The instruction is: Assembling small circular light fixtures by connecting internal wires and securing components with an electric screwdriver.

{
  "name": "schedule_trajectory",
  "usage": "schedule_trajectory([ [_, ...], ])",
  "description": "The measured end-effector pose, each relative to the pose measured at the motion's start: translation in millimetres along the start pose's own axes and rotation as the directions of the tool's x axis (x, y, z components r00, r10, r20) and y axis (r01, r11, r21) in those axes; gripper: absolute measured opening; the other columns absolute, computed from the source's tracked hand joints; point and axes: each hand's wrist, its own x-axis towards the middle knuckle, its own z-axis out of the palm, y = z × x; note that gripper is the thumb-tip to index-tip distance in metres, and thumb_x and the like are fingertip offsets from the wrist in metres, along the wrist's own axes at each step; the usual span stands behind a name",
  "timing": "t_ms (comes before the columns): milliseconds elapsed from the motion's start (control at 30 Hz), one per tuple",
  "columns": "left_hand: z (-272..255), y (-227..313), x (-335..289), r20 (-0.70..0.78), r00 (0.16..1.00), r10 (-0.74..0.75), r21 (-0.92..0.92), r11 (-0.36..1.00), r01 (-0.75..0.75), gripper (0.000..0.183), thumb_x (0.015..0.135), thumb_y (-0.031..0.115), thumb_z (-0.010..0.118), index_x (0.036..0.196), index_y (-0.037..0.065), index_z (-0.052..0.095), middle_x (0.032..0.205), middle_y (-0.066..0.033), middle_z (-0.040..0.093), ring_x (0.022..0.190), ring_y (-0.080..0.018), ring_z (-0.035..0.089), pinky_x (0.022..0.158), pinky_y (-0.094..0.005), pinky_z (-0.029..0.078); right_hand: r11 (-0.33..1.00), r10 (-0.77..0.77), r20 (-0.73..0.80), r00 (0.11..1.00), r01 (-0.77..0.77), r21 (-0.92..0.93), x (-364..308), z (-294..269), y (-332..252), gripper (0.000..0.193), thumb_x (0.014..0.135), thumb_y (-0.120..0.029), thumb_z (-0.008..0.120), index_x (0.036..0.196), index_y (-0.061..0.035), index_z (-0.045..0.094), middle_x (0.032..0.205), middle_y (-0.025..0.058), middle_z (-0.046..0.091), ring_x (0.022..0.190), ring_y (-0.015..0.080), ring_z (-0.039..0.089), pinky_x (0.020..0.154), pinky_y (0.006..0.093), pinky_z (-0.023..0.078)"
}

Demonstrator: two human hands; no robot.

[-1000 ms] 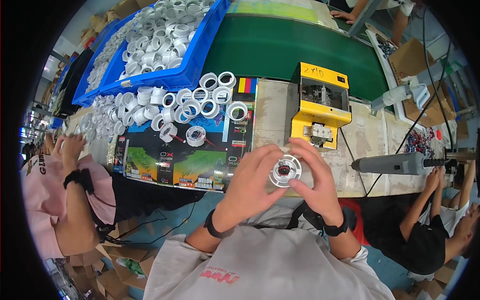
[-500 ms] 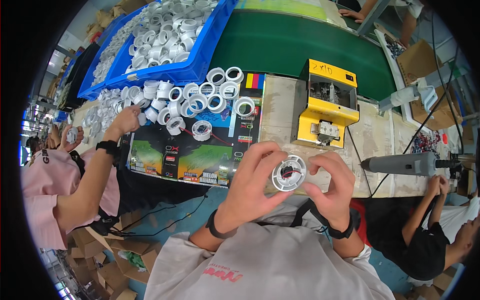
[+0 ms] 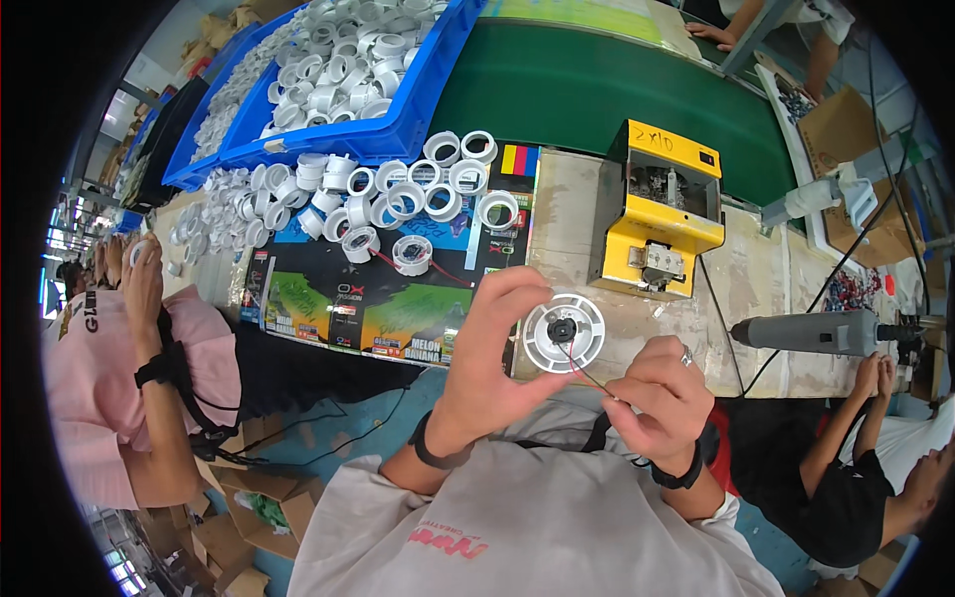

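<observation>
My left hand (image 3: pixel 494 358) grips a round white plastic housing (image 3: pixel 587 350) by its rim, thumb below and fingers above. A black part sits at the housing's centre, and thin red and black wires (image 3: pixel 589 378) run from it toward the right. Pinched between the thumb and fingers of my right hand (image 3: pixel 659 400) is the free end of these wires. On the printed mat (image 3: pixel 348 308) to the left lie two white rings with parts inside; red wire trails from the nearer one (image 3: pixel 412 255).
Many white rings (image 3: pixel 406 201) are heaped beyond the mat, before a blue bin (image 3: pixel 298 149) full of more. A yellow machine (image 3: pixel 662 214) stands right, near a grey hand tool (image 3: pixel 811 330) and cables. Co-workers sit at both sides. A green belt (image 3: pixel 577 80) runs behind.
My right hand has moved from beside the housing to hold its wires, now drawn out. The housing has turned its face more toward me. The co-worker at left has pulled their arm back.
</observation>
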Motion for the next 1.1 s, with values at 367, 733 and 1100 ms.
schedule_trajectory([
  [367,-2.6,4.1,2.4,0.03,0.998,0.05,0.07,0.996,-0.052,0.06,0.058,0.004,0.081,0.111,0.002,0.053,0.114,-0.0159,0.053,0.102,-0.0317,0.055,0.085,-0.037,0.046,1.0,0.016,0.006,1.0,-0.016,0.007,-5.2,-0.6,3.4,0.022,0.056,-0.001,0.076,0.075,-0.0035,0.066,0.072,0.0062,0.055,0.06,0.0226,0.052,0.052,0.03,0.043],
  [733,1.4,0.0,-0.4,0.057,0.998,-0.005,0.036,0.999,0.003,0.065,0.059,0.007,0.082,0.115,0.002,0.05,0.116,-0.0172,0.058,0.105,-0.0292,0.058,0.088,-0.0359,0.046,0.999,0.046,0.0,0.999,-0.046,-0.004,-8.3,-0.4,3.0,0.022,0.056,-0.001,0.076,0.075,-0.0031,0.065,0.072,0.0064,0.056,0.06,0.0226,0.053,0.051,0.0302,0.042],
  [1100,2.4,-0.7,-0.7,0.058,0.998,0.005,0.113,0.994,-0.012,0.061,0.058,-0.001,0.079,0.113,0.002,0.052,0.12,-0.0176,0.057,0.107,-0.0298,0.057,0.088,-0.0359,0.047,0.996,0.088,-0.007,0.996,-0.089,-0.007,-9.9,3.2,5.0,0.023,0.057,0.001,0.076,0.076,-0.0021,0.064,0.073,0.0068,0.056,0.062,0.0233,0.054,0.053,0.0308,0.042],
])
